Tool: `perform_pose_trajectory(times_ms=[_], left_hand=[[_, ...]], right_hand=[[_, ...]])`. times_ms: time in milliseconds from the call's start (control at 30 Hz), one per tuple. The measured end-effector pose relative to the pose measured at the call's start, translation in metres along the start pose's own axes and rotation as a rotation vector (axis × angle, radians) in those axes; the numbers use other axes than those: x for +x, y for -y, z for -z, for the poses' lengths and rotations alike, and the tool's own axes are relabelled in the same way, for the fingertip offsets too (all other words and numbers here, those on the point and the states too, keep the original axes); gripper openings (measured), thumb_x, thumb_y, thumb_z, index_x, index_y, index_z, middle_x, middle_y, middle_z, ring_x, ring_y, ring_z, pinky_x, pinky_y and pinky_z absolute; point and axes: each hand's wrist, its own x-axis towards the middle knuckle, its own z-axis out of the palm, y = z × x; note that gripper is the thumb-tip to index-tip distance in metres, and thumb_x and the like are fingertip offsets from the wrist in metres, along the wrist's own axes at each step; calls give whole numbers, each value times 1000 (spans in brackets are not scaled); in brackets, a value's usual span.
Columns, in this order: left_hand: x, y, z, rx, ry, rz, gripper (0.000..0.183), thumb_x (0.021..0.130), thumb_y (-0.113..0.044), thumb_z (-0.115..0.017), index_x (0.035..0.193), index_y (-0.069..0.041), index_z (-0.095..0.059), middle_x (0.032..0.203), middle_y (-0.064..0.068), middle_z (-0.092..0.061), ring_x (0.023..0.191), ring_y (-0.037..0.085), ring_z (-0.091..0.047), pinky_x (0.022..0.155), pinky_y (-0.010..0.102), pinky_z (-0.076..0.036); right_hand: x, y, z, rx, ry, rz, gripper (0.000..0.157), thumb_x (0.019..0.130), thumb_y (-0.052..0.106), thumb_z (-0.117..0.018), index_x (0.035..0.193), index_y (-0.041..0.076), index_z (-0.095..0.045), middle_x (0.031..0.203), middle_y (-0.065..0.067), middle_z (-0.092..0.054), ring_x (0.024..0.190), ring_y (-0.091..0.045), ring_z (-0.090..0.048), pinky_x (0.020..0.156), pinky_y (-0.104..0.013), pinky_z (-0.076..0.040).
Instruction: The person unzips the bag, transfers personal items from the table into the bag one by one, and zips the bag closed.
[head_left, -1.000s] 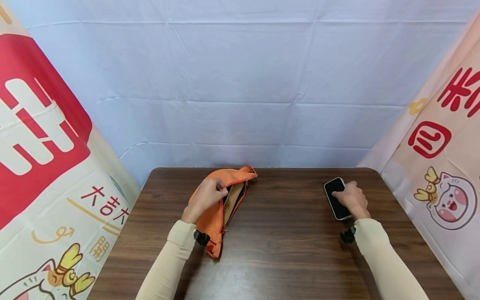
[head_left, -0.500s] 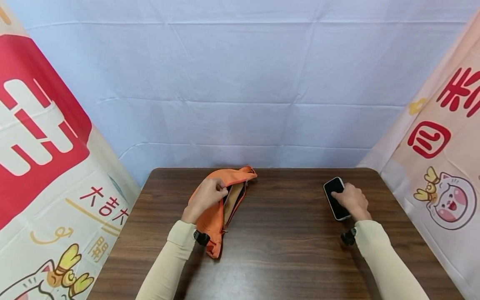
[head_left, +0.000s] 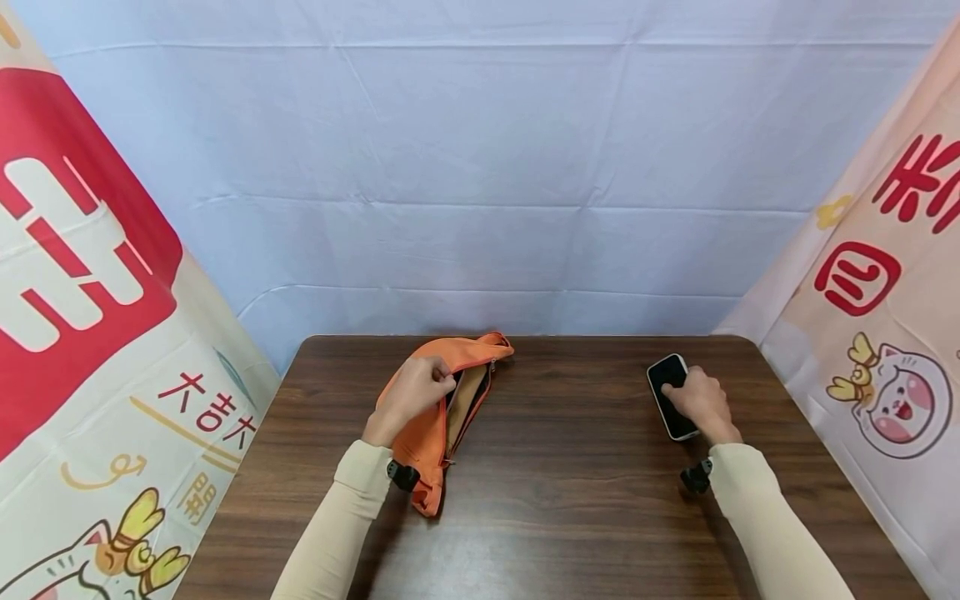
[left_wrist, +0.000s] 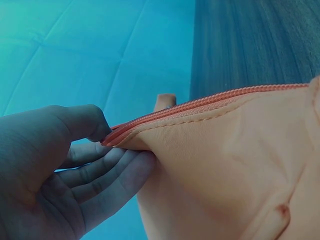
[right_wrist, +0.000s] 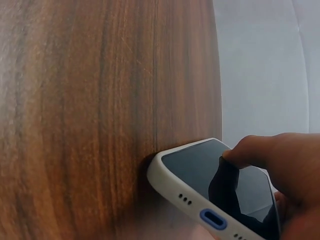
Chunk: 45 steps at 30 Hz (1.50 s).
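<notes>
An orange zippered bag (head_left: 424,443) stands on the left half of the table, its zipper parted and a tan lining showing inside. My left hand (head_left: 410,392) pinches the zippered edge between thumb and fingers; the left wrist view shows the orange zipper teeth (left_wrist: 220,100) running off from the pinch. Over on the right, a smartphone (head_left: 663,390) in a white case lies face up, tilted a little. My right hand (head_left: 703,402) grips it by its right side. In the right wrist view the thumb (right_wrist: 245,150) presses on the dark screen, and the other fingers are mostly hidden behind the phone.
A dark wood-grain table (head_left: 562,467) lies under both hands. Behind its far edge hangs a pale cloth backdrop (head_left: 480,167). Printed banners flank it, one at the left (head_left: 97,275) and one at the right (head_left: 885,333).
My right hand and the phone have barely shifted. The left hand keeps its pinch on the bag, and the bag stays in place.
</notes>
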Motion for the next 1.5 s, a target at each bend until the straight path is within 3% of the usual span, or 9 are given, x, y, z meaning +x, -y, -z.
perform_pose_trajectory(times_ms=[100, 267, 400, 500, 567, 633, 800, 1500], left_hand=[[-2, -1, 1, 13, -8, 42, 38, 97, 0, -60, 69, -15, -39, 58, 0, -47, 59, 9, -23, 59, 26, -28], [-6, -1, 1, 59, -22, 121, 17, 101, -7, -66, 85, -10, -65, 73, -3, -56, 60, 9, -46, 62, 26, -41], [-3, -2, 2, 45, -11, 40, 35, 98, -1, -64, 70, -13, -47, 59, -4, -46, 57, 9, -27, 59, 25, -31], [-1, -2, 2, 15, -2, -14, 43, 95, 3, -60, 67, -14, -32, 51, -3, -38, 61, 11, -16, 59, 27, -25], [-1, -3, 3, 11, 0, 1, 42, 95, 3, -60, 67, -14, -34, 52, -3, -40, 60, 11, -17, 59, 27, -25], [-4, -3, 4, 24, -5, 46, 36, 98, -1, -62, 69, -14, -46, 58, -4, -48, 57, 9, -25, 59, 26, -30], [-8, -6, 6, 77, -15, 121, 9, 103, -10, -65, 97, -9, -72, 81, 1, -66, 61, 12, -51, 64, 29, -44], [-8, -13, 11, 81, -6, 151, 7, 103, -11, -67, 101, -6, -72, 88, 6, -71, 61, 13, -58, 65, 29, -50]], right_hand=[[0, -1, -1, 13, -2, -4, 71, 106, 33, -58, 145, -22, -36, 122, -48, -56, 100, -58, -65, 76, -60, -55], [0, -1, -4, 27, -15, -10, 69, 105, 33, -59, 143, -21, -38, 121, -47, -57, 96, -55, -67, 72, -57, -56], [-1, 0, -5, 37, -33, -14, 68, 105, 33, -59, 140, -21, -40, 121, -48, -57, 95, -55, -68, 69, -55, -57], [-2, 2, -5, 42, -41, -17, 68, 105, 32, -60, 140, -22, -40, 122, -49, -56, 95, -56, -68, 70, -56, -57], [-3, 2, -5, 41, -44, -18, 68, 105, 32, -60, 140, -22, -40, 123, -49, -55, 96, -57, -67, 71, -58, -57], [-4, 2, -5, 38, -48, -16, 68, 105, 32, -60, 140, -23, -40, 123, -50, -55, 98, -58, -66, 73, -60, -57], [-3, 2, -5, 35, -51, -10, 71, 105, 33, -59, 141, -24, -39, 124, -50, -54, 98, -59, -66, 73, -59, -56], [-4, 10, -7, 61, -67, -41, 77, 107, 38, -57, 148, -23, -34, 129, -51, -52, 105, -62, -62, 78, -63, -55]])
